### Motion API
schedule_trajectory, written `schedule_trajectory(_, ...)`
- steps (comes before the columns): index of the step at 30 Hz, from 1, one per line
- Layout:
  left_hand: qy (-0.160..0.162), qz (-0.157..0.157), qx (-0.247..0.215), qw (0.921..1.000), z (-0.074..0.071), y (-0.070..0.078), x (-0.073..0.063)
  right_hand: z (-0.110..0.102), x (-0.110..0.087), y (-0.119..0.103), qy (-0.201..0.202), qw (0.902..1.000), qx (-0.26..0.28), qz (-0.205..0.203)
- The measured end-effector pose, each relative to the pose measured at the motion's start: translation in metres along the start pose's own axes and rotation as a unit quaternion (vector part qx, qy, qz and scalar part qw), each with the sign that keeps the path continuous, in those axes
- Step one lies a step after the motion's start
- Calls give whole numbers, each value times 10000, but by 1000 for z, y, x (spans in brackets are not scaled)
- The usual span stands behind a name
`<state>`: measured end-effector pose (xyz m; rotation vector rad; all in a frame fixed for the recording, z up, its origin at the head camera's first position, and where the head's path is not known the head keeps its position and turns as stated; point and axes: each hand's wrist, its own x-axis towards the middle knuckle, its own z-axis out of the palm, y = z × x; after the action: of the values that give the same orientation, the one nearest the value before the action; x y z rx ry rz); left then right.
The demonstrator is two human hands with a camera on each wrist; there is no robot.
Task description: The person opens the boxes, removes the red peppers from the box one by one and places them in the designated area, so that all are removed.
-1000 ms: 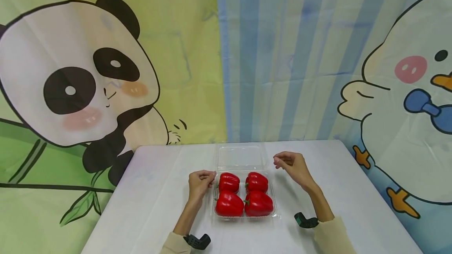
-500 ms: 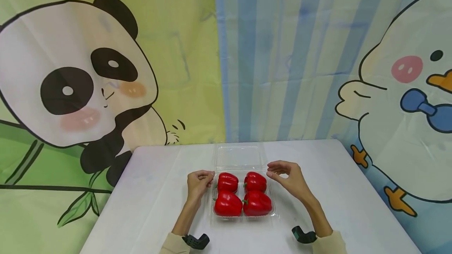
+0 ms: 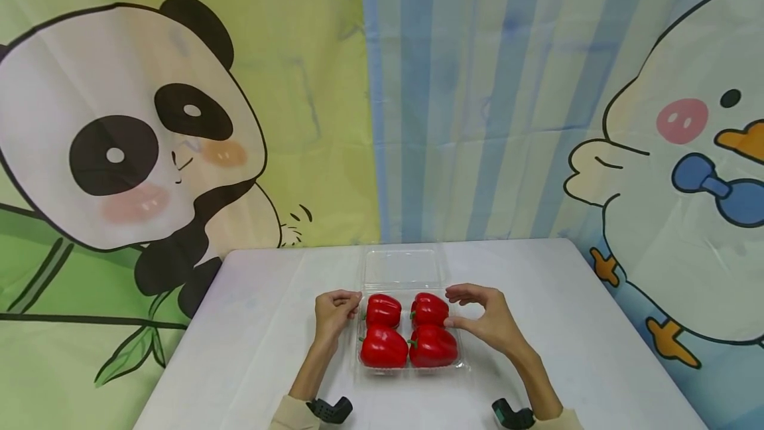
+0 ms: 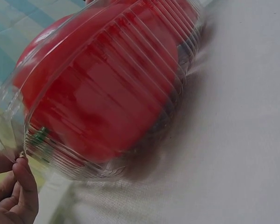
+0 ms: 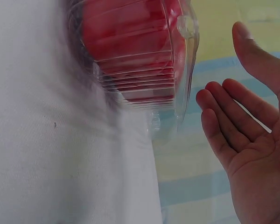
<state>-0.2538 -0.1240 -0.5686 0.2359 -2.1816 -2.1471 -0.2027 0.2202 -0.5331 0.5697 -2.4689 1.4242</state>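
Note:
A clear plastic clamshell box (image 3: 462,350) holds several red bell peppers (image 3: 384,347), its transparent lid (image 3: 401,267) folded back flat behind it. My left hand (image 3: 334,314) is at the box's left rim. In the left wrist view, the left thumb and finger (image 4: 25,179) pinch the rim at a corner, beside a pepper's green stem (image 4: 39,136). My right hand (image 3: 489,317) hovers at the box's right side near the back right pepper (image 3: 430,309), thumb and fingers spread apart. In the right wrist view, the right palm (image 5: 256,177) holds nothing and stands apart from the ribbed wall (image 5: 144,95).
A white-covered table (image 3: 268,324) carries the box near its middle. Behind it hangs a curtain with a cartoon panda (image 3: 137,151) and a white bird (image 3: 686,251). Each wrist wears a dark device (image 3: 331,410).
My right hand has come left and toward me, from beyond the box's right side to the right-hand peppers, its thumb and fingers spreading wider. The left hand stays at the rim.

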Motion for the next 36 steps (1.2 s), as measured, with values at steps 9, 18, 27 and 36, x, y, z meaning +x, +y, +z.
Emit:
schedule_trajectory(9,-73,-14,21,10000,-1,-3,2,4,-9,-11,-328,9980,190,512)
schedule_trajectory(18,-38,-20,24,10000,0,0,0,6,-16,-19,-329,9967,152,720)
schedule_trajectory(27,-35,-43,9,10000,-1,-3,2,10,-23,-23,-507,9971,-38,571)
schedule_trajectory(36,-30,-9,-64,10000,-1,-1,2,13,-23,-25,-654,9968,-188,410)
